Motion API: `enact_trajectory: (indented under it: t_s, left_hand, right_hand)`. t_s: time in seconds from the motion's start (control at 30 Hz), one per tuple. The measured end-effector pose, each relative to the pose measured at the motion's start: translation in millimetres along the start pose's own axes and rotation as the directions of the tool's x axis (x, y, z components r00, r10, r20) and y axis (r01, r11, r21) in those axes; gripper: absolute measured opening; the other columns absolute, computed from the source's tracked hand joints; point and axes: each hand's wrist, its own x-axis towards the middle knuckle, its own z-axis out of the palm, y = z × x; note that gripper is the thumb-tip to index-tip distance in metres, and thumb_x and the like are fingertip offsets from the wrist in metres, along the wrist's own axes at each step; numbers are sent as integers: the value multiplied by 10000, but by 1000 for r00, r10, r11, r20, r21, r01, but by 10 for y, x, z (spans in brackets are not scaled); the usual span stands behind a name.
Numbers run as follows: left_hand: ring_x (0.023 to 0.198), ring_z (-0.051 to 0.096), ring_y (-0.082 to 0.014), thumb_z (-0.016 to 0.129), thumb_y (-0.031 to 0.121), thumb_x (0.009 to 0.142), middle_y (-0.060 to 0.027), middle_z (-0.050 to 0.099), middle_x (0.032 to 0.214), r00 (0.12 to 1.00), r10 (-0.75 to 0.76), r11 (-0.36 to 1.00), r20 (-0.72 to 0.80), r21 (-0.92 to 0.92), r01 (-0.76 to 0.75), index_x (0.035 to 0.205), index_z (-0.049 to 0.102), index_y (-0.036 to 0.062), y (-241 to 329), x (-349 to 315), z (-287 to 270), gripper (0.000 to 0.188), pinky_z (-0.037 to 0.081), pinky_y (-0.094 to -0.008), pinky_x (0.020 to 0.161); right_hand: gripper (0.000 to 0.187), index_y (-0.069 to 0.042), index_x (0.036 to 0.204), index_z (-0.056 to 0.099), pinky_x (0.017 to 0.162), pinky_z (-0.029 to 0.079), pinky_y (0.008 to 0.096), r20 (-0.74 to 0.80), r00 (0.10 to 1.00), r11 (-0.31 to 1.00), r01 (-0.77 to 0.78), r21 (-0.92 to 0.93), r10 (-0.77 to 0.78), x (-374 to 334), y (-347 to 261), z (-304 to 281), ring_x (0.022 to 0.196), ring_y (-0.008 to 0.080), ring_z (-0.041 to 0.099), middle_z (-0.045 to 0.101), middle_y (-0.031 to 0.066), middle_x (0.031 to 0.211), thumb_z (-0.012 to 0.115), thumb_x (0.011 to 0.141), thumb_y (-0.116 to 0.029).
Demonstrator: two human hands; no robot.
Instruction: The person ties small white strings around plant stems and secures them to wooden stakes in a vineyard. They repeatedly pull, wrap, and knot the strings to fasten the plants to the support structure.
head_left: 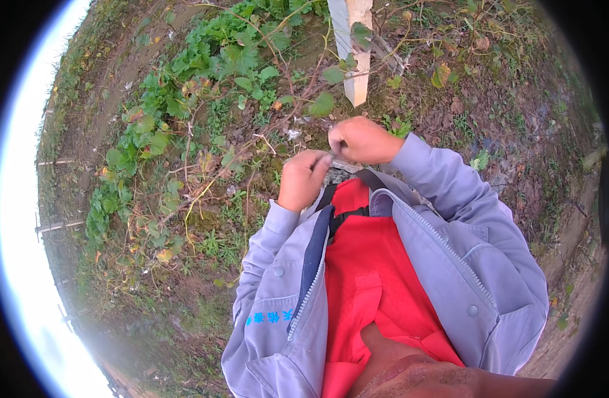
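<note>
My left hand [302, 178] is closed in front of my chest, thumb pressed against the bent fingers. Just right of it and slightly farther off, my right hand [365, 140] is curled into a loose fist. A small gap separates the two hands, and whatever they pinch is hidden or too thin to make out. Beyond the right hand stands a pale post [359, 56] with a pointed lower end in view. Thin brown vine stems [304, 89] with a few round green leaves [322, 105] run just past my hands.
Leafy green plants [185, 79] grow in a band to the far left. Dry, yellowing vines [185, 192] tangle left of my left arm. Bare brown soil with sparse weeds [477, 99] lies to the right. My open grey jacket [444, 245] hangs over a red shirt.
</note>
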Motion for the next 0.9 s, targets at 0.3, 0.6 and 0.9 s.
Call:
enact_trajectory:
  t_s: [0.3, 0.6, 0.9]
  left_hand:
    - [809, 695, -286, 704, 154, 961, -165, 728, 910, 998, -69, 996, 0, -65, 69, 1032, 733, -2, 86, 24, 42, 174, 547, -378, 755]
    - [735, 645, -137, 715, 154, 969, -67, 695, 813, 992, -124, 986, 27, -108, 127, 1021, 742, -5, 114, 42, 79, 169, 519, -306, 682]
    - [727, 688, -148, 751, 150, 934, -114, 735, 847, 898, -427, 786, 107, -446, 428, 982, 764, 2, 161, 103, 132, 156, 539, -294, 679]
  right_hand:
    - [76, -36, 828, 694, 740, 545, 303, -152, 988, 971, -1, 237, 38, -97, 29, -29, 773, 98, 672, 727, 31, 802, 769, 814, -32]
    - [83, -34, 831, 699, 722, 536, 309, -298, 931, 912, -78, 402, 211, -182, -32, -71, 775, 123, 679, 734, 49, 839, 775, 813, -62]
    - [108, -23, 858, 692, 726, 537, 279, -249, 914, 407, 104, 908, 321, -220, 53, 40, 787, 95, 657, 696, 21, 793, 790, 828, -57]
